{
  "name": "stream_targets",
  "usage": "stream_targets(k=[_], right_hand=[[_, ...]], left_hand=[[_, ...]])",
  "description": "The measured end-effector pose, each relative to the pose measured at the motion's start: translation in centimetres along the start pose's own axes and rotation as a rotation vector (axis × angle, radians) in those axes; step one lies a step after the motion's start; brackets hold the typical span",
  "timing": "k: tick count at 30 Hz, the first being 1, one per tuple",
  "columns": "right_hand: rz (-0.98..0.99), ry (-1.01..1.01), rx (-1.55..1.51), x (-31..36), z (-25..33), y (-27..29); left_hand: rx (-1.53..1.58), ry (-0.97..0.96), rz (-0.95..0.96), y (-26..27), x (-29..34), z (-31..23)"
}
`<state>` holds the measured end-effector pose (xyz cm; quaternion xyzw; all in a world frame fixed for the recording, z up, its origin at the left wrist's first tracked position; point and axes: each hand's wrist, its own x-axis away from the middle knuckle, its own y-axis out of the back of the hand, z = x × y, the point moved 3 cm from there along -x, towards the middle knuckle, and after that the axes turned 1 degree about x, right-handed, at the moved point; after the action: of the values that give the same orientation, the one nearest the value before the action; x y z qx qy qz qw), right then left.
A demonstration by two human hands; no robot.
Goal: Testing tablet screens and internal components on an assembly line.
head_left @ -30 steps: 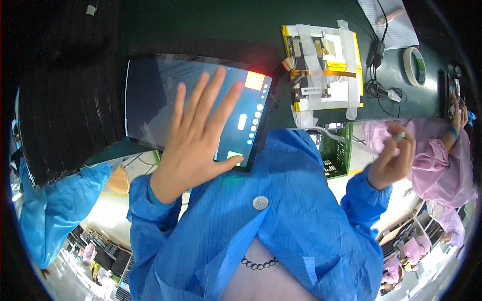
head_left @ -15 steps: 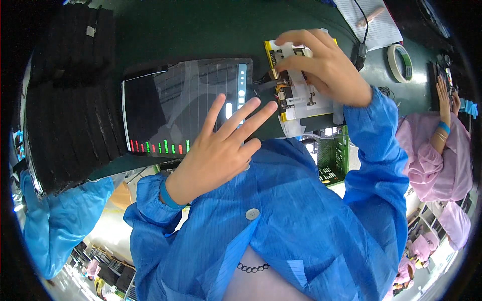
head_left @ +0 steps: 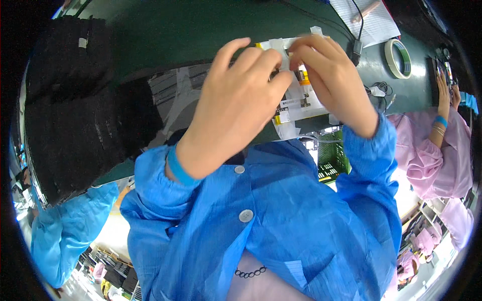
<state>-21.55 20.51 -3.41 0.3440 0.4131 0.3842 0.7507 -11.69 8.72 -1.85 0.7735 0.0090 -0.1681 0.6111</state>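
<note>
My left hand reaches over the right end of a thin display panel, which is dark with pale reflections. Its thumb and fingers bend together at the left edge of a white-backed circuit board assembly; whatever they pinch is hidden. From the right, my right hand comes over the same assembly, fingers curled inward close to my left fingertips; what lies between them cannot be made out. Strips of whitish tape and yellow-orange patches show on the assembly.
A black padded stack fills the left of the dark green table. At right lie a tape roll, a black cable connector, thin wires and lined paper. A green crate sits below the edge. A co-worker's hand is far right.
My left hand has moved up and right from the panel to the board assembly, its fingers bending inward. The panel's lit bars and icons no longer show. My right hand has shifted slightly.
</note>
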Motion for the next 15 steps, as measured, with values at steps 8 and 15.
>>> stream_targets(k=[8, 15], right_hand=[[-0.104, -0.172, 0.153, 6.5, 2.7, -2.4], [-0.116, -0.159, 0.147, 7.0, 2.6, -2.9]], left_hand=[[-0.267, -0.351, -0.047, -1.8, -0.8, 0.2], [-0.256, -0.496, -0.134, -2.6, -0.2, 0.8]])
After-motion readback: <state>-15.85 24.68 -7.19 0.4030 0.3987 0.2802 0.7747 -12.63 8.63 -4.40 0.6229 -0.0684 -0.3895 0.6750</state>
